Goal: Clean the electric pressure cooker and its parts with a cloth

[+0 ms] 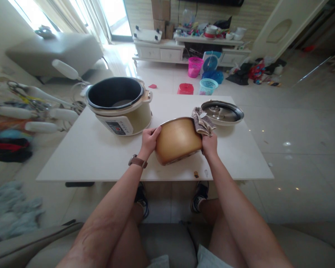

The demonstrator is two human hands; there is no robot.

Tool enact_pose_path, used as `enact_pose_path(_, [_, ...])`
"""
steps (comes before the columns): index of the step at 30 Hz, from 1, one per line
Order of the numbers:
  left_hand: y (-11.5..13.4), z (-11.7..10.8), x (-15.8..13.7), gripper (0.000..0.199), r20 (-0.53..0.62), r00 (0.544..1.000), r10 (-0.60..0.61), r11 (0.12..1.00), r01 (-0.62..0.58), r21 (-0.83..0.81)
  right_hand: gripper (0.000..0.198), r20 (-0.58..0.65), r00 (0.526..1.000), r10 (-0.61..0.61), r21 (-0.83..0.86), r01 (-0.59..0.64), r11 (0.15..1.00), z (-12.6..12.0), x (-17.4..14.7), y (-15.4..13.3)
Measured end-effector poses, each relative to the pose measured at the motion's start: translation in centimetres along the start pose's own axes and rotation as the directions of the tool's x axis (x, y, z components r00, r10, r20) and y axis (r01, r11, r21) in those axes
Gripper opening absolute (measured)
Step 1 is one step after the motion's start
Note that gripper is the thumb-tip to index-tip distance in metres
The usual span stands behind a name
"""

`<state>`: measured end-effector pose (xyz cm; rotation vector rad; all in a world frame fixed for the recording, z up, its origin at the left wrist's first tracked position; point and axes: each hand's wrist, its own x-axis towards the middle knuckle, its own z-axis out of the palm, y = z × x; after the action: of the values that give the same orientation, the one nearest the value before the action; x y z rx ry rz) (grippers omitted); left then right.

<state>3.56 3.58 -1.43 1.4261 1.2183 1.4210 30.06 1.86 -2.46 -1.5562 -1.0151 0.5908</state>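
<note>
Between my hands a golden-brown inner pot [178, 139] is tilted, its opening facing away from me and its underside partly toward me. My left hand [150, 142], with a watch on the wrist, grips the pot's left side, thumb near the rim. My right hand [210, 144] is closed at the pot's right side, where a brown patterned cloth [202, 121] hangs over the rim just above the fingers. To the left stands the rice cooker body [141, 115], lidless, dark inside, with a control panel in front. Its detached lid [223, 112] lies underside up at the right.
The white table [100, 160] bears all these things; small stickers [196, 174] mark its front edge. Beyond it are a red stool [185, 88], a blue basket [208, 86] and a pink basket [195, 67]. A clothes rack with white ends [41, 127] stands left.
</note>
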Motion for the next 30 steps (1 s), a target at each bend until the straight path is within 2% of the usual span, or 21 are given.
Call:
enact_pose_path(12, [-0.26, -0.06, 0.04, 0.072, -0.008, 1.000, 0.009, 1.000, -0.009, 0.011, 0.037, -0.014, 1.000, 0.028, 0.005, -0.028, 1.000, 0.13, -0.02, 0.17])
enact_pose_path(21, [0.00, -0.01, -0.03, 0.072, -0.007, 1.000, 0.004, 1.000, -0.004, 0.004, 0.032, -0.006, 1.000, -0.006, 0.037, 0.006, 0.999, 0.20, 0.17, 0.68])
enact_pose_path(30, [0.01, -0.04, -0.03, 0.072, -0.010, 1.000, -0.001, 1.000, 0.002, 0.012, 0.037, -0.023, 1.000, 0.003, 0.048, -0.002, 0.999, 0.20, 0.13, 0.71])
